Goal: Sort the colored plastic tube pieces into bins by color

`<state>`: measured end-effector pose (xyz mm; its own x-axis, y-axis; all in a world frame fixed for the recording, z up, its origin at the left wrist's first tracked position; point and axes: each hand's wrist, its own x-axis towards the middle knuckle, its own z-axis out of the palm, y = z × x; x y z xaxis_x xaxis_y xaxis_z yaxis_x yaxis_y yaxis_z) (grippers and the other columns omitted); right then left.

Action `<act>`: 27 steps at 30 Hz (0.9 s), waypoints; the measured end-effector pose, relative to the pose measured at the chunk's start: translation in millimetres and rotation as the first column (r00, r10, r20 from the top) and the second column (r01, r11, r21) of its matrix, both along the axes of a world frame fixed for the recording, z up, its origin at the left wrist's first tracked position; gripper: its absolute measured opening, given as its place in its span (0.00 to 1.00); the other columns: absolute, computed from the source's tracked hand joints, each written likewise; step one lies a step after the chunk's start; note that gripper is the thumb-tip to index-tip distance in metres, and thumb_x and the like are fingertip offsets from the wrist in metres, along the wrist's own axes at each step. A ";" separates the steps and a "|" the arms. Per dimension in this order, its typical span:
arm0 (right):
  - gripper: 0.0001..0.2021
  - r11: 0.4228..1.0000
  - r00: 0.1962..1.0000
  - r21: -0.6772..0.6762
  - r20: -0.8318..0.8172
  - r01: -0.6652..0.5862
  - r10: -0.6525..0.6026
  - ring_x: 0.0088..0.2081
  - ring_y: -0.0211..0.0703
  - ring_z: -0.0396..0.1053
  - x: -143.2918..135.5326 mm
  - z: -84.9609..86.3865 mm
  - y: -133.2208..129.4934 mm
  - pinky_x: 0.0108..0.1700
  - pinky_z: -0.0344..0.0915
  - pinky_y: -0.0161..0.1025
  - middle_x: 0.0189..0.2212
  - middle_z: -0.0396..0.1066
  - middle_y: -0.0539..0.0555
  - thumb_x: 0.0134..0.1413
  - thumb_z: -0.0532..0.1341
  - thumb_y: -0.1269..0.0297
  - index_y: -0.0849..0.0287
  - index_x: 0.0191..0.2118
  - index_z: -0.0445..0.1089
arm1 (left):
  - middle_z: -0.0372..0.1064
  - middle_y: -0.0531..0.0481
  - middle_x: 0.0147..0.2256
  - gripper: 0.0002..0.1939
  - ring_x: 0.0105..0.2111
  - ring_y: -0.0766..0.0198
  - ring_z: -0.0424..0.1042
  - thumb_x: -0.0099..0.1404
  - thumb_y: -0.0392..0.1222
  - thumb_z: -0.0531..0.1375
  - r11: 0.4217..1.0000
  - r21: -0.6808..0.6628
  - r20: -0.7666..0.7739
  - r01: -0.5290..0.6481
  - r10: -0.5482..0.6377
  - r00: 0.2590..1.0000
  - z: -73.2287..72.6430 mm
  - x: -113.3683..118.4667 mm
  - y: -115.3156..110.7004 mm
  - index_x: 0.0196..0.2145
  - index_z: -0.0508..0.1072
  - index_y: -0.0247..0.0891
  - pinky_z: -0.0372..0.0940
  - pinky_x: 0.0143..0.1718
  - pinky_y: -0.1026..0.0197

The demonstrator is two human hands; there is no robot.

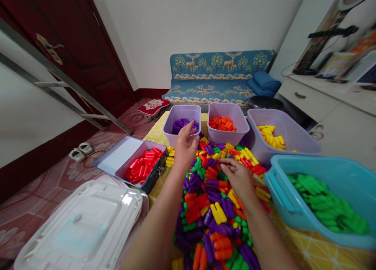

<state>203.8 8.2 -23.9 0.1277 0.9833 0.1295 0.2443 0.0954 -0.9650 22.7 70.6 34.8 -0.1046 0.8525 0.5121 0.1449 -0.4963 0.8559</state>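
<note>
My left hand [187, 141] is raised at the front edge of the lilac bin [169, 127] of purple pieces [182, 124]. Its fingers are apart, with nothing seen between them. My right hand [235, 175] is low over the mixed pile [202, 199] of red, orange, yellow, green and purple plastic pieces. Its thumb and fingers are drawn together near a purple piece [210, 162]; whether they grip anything is too small to tell. A second lilac bin [228, 137] holds orange pieces [222, 123], and a third [293, 135] holds yellow ones [272, 137].
A turquoise bin [293, 219] with green pieces stands at the right. On the left, an open tin [151, 182] contains red pieces, near a white lidded box [85, 223]. Behind are a blue patterned sofa [211, 86], a red stool [154, 105] and a ladder [58, 84].
</note>
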 end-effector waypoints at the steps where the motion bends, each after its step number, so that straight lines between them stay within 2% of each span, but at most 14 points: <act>1: 0.13 1.000 1.000 0.000 -0.002 -0.005 0.005 0.37 0.48 0.75 0.7 1.6 -0.1 0.41 0.70 0.44 0.37 0.77 0.58 0.51 0.61 0.58 0.60 0.40 0.73 | 0.66 0.42 0.55 0.21 0.47 0.59 0.73 0.63 0.39 0.59 1.000 -0.004 -0.059 0.006 -0.006 0.998 -4.1 0.8 -8.2 0.54 0.69 0.39 0.69 0.47 0.59; 3: 0.13 0.999 0.999 -0.003 0.010 -0.039 0.039 0.37 0.47 0.75 3.5 7.8 -1.4 0.40 0.70 0.43 0.37 0.77 0.58 0.51 0.61 0.58 0.59 0.39 0.73 | 0.74 0.44 0.44 0.15 0.40 0.60 0.75 0.64 0.41 0.58 0.995 -0.095 -0.225 0.024 -0.045 0.973 -13.3 -2.1 -26.6 0.47 0.75 0.38 0.70 0.43 0.58; 5: 0.13 0.995 0.990 -0.021 0.098 -0.095 0.097 0.34 0.45 0.74 8.3 16.5 -4.5 0.36 0.69 0.41 0.36 0.77 0.56 0.50 0.62 0.58 0.58 0.39 0.73 | 0.76 0.45 0.39 0.15 0.38 0.57 0.75 0.62 0.46 0.60 0.974 -0.218 -0.392 0.059 -0.143 0.909 -21.1 -10.9 -42.9 0.44 0.77 0.38 0.69 0.43 0.57; 7: 0.13 0.984 0.948 -0.063 0.266 -0.165 0.176 0.28 0.42 0.71 13.8 24.2 -9.1 0.30 0.66 0.38 0.33 0.77 0.53 0.47 0.64 0.58 0.57 0.39 0.75 | 0.75 0.45 0.41 0.21 0.39 0.55 0.74 0.55 0.51 0.66 0.953 -0.283 -0.514 0.104 -0.242 0.823 -25.8 -22.2 -54.0 0.45 0.77 0.41 0.69 0.43 0.55; 9: 0.15 0.964 0.860 -0.100 0.436 -0.247 0.266 0.24 0.40 0.67 17.3 28.1 -13.7 0.26 0.62 0.36 0.29 0.76 0.51 0.43 0.67 0.59 0.54 0.40 0.76 | 0.72 0.44 0.44 0.26 0.42 0.54 0.72 0.50 0.49 0.70 0.931 -0.315 -0.562 0.183 -0.338 0.755 -28.2 -31.5 -58.9 0.47 0.76 0.42 0.68 0.45 0.54; 11: 0.16 0.945 0.774 -0.097 0.551 -0.312 0.312 0.25 0.40 0.68 16.5 27.7 -17.0 0.27 0.61 0.36 0.31 0.76 0.50 0.40 0.68 0.61 0.51 0.40 0.76 | 0.70 0.44 0.47 0.27 0.45 0.54 0.70 0.49 0.45 0.71 0.911 -0.321 -0.567 0.258 -0.403 0.718 -29.9 -35.9 -59.3 0.48 0.75 0.44 0.67 0.46 0.54; 13: 0.14 0.944 0.728 -0.075 0.618 -0.323 0.298 0.29 0.43 0.70 11.5 24.6 -18.1 0.30 0.62 0.37 0.34 0.76 0.50 0.39 0.68 0.64 0.50 0.38 0.77 | 0.68 0.44 0.49 0.26 0.47 0.54 0.69 0.49 0.38 0.69 0.906 -0.309 -0.570 0.289 -0.420 0.706 -32.2 -35.1 -57.6 0.48 0.74 0.44 0.66 0.48 0.54; 16: 0.07 0.957 0.742 -0.084 0.614 -0.277 0.269 0.29 0.44 0.71 0.9 19.8 -16.6 0.31 0.62 0.38 0.30 0.76 0.50 0.44 0.65 0.63 0.51 0.34 0.77 | 0.69 0.45 0.48 0.26 0.45 0.56 0.70 0.50 0.27 0.62 0.931 -0.281 -0.579 0.234 -0.359 0.732 -34.8 -28.0 -55.2 0.47 0.75 0.42 0.66 0.49 0.54; 19: 0.08 0.975 0.844 -0.091 0.488 -0.202 0.220 0.27 0.43 0.70 -7.8 16.4 -14.2 0.29 0.62 0.37 0.28 0.76 0.50 0.49 0.63 0.60 0.54 0.35 0.75 | 0.73 0.46 0.43 0.24 0.44 0.58 0.72 0.52 0.23 0.54 0.951 -0.249 -0.525 0.181 -0.290 0.800 -33.2 -19.7 -55.4 0.44 0.77 0.39 0.65 0.50 0.56; 21: 0.10 0.985 0.906 -0.067 0.386 -0.159 0.172 0.27 0.42 0.71 -11.5 14.6 -12.8 0.29 0.64 0.37 0.29 0.76 0.51 0.50 0.61 0.58 0.56 0.36 0.74 | 0.75 0.47 0.43 0.21 0.45 0.59 0.72 0.57 0.26 0.52 0.947 -0.260 -0.439 0.186 -0.288 0.851 -30.5 -14.6 -57.1 0.43 0.77 0.39 0.64 0.51 0.56; 23: 0.11 0.990 0.942 -0.041 0.304 -0.138 0.144 0.27 0.41 0.71 -13.3 13.4 -11.8 0.30 0.65 0.37 0.29 0.76 0.51 0.51 0.61 0.57 0.57 0.37 0.73 | 0.75 0.48 0.44 0.17 0.45 0.58 0.73 0.62 0.33 0.55 0.936 -0.286 -0.344 0.205 -0.300 0.890 -29.7 -9.4 -59.1 0.46 0.76 0.39 0.65 0.50 0.57; 25: 0.11 0.990 0.957 -0.025 0.254 -0.136 0.138 0.29 0.42 0.72 -11.8 13.3 -11.3 0.32 0.67 0.37 0.30 0.76 0.52 0.51 0.61 0.57 0.58 0.37 0.73 | 0.76 0.48 0.43 0.15 0.42 0.58 0.73 0.62 0.40 0.59 0.925 -0.303 -0.268 0.229 -0.313 0.911 -33.1 -4.4 -59.8 0.47 0.75 0.39 0.67 0.47 0.58; 27: 0.11 0.986 0.957 -0.031 0.238 -0.165 0.168 0.31 0.43 0.72 -6.2 15.2 -11.4 0.34 0.67 0.38 0.31 0.76 0.53 0.51 0.60 0.58 0.58 0.37 0.74 | 0.76 0.48 0.39 0.14 0.37 0.60 0.74 0.61 0.42 0.61 0.925 -0.308 -0.197 0.223 -0.291 0.936 -40.7 -0.6 -58.1 0.44 0.76 0.38 0.67 0.41 0.61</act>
<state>197.6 -3.2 -8.7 -0.0709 0.9896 0.1253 0.4493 0.1439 -0.8817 22.1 12.6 -5.8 0.2312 0.9441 0.2349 0.2578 -0.2923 0.9209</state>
